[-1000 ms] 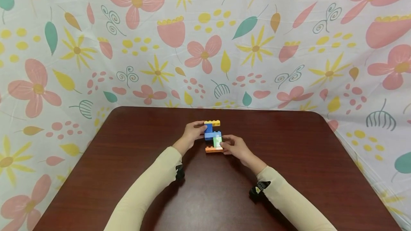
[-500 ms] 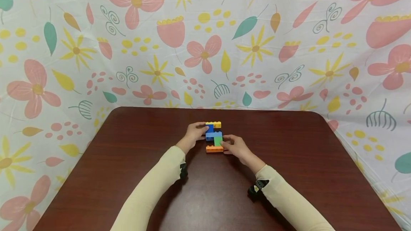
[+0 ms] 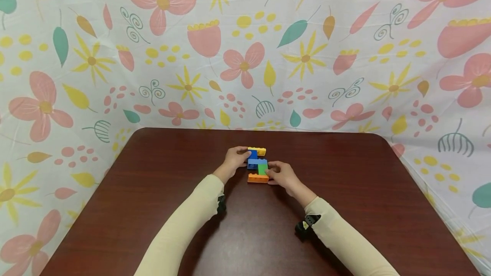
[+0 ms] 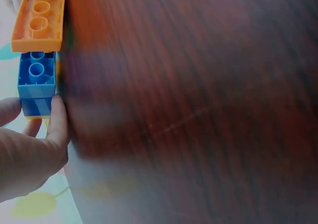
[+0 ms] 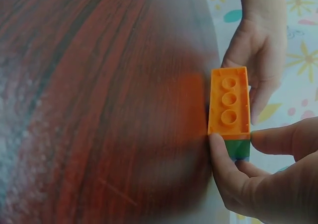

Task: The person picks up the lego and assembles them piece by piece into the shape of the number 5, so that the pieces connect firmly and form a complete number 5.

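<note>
A small structure of joined toy building bricks lies on its side on the table. From the far end run a yellow brick, a dark blue brick, a lighter blue brick, a green brick and an orange brick. My left hand pinches the blue end from the left. On the right, my right hand pinches the green brick beside the orange one. The orange brick's hollow underside with its round tubes shows in both wrist views. Part of the green brick is hidden by fingers in the right wrist view.
The structure lies on a dark brown wooden table, toward its far side. A white cloth with flowers and leaves hangs behind the table's far edge. Each wrist wears a black strapped device under a cream sleeve.
The brick structure has shifted slightly to the right, its yellow end a little nearer me. My left hand has moved right with it. The right hand has barely moved.
</note>
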{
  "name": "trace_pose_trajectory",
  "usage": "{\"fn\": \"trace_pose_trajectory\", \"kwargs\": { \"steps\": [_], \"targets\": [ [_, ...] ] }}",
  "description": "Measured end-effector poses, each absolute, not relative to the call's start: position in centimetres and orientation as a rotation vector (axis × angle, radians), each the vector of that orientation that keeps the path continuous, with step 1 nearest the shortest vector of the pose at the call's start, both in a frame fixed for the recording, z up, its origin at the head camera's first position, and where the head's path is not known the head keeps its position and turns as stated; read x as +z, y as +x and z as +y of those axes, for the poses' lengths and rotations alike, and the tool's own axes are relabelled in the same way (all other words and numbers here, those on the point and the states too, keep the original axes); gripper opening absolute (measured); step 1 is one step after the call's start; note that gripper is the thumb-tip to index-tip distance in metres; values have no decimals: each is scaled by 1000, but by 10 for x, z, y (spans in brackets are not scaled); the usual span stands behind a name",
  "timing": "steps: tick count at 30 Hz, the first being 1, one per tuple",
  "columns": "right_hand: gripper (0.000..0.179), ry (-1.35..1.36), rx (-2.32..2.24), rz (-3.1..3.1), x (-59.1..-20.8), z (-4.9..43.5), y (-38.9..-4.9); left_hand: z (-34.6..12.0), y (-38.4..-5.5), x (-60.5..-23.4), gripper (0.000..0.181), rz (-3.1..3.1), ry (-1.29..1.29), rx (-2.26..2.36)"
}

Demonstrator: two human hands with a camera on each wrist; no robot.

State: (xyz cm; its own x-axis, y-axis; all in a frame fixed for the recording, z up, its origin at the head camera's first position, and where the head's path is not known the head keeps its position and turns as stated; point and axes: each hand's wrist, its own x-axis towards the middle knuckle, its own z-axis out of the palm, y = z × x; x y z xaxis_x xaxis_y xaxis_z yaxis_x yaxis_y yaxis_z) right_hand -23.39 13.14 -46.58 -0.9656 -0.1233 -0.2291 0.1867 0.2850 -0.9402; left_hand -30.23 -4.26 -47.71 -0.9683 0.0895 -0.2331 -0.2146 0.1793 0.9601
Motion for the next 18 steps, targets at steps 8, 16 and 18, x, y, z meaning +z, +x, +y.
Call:
{"fn": "trace_pose_trajectory", "kwargs": {
  "steps": [8,16,18],
  "targets": [
    [40,55,-1730,2316,-469,128,-234,-44,-304,-482,37,2263,-112,1818],
    [41,53,-1717,2316,-468,127,-233,-48,-300,-481,36,2228,-133,1831],
    [40,55,-1708,2329,-469,126,-233,-50,-298,-480,35,2221,-133,1839]
  ]
}}
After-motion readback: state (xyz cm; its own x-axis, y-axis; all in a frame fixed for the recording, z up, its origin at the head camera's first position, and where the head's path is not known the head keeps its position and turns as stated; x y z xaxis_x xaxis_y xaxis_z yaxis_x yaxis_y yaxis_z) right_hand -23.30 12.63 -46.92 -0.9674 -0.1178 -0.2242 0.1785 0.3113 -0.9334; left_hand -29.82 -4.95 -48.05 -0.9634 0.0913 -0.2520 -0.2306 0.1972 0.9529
